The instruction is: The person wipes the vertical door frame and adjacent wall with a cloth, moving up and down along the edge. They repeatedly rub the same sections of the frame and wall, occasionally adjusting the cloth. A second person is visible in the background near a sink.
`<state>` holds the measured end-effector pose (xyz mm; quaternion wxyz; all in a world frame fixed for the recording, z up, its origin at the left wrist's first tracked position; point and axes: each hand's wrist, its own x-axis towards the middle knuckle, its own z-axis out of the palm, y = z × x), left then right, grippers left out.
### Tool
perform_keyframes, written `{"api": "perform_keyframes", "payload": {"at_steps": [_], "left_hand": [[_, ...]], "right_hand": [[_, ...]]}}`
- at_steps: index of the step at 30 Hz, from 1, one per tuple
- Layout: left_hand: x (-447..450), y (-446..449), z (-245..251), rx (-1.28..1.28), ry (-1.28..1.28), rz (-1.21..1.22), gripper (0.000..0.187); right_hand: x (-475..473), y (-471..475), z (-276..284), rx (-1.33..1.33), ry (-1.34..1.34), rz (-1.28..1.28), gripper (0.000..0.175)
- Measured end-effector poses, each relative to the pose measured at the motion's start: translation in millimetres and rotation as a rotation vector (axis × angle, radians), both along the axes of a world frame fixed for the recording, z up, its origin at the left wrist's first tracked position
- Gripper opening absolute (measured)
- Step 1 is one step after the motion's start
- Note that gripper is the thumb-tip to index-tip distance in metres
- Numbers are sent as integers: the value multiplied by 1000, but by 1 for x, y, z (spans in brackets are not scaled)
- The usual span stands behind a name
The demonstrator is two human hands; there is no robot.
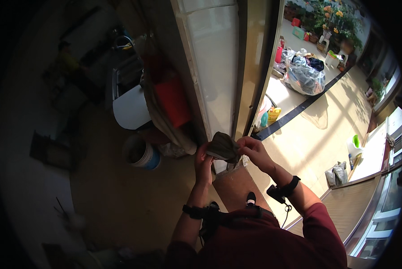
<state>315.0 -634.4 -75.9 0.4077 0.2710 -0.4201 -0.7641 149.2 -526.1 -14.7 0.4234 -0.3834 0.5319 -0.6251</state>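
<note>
A crumpled dark cloth [222, 147] with a pale edge is held up in front of my body, between both hands. My left hand [204, 166] grips its left side from below, the thumb side against the fabric. At the cloth's right side, my right hand [257, 154] pinches the edge between thumb and fingers. The cloth's exact kind cannot be made out. Behind it rises a white-tiled wall end [212, 60] beside a metal door frame [251, 67]. Black straps with small devices sit on both my forearms.
On the dim left, a white bucket [150, 159] stands near a red container [172, 101] and a sink [128, 75]; a person [70, 62] is further back. In the sunlit right area are a clear bag of clothes [305, 79], a yellow jug [273, 114] and potted plants [332, 20].
</note>
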Motion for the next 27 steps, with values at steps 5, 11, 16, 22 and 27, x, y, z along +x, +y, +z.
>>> {"api": "perform_keyframes", "payload": {"at_steps": [5, 11, 16, 22, 27], "left_hand": [[-7, 3, -2, -535, -301, 25, 20], [-10, 22, 24, -524, -226, 25, 18], [-10, 16, 69, -20, 117, -71, 19], [-18, 9, 119, -399, -68, 78, 15], [-22, 9, 147, -1171, -622, 224, 23]], "right_hand": [[-35, 6, 25, -8, -393, -35, 3], [-44, 2, 41, -143, -530, -183, 7], [-45, 3, 44, -184, -522, -99, 11], [-40, 6, 29, 26, 75, -225, 20], [-19, 5, 20, -55, 367, -272, 23]]}}
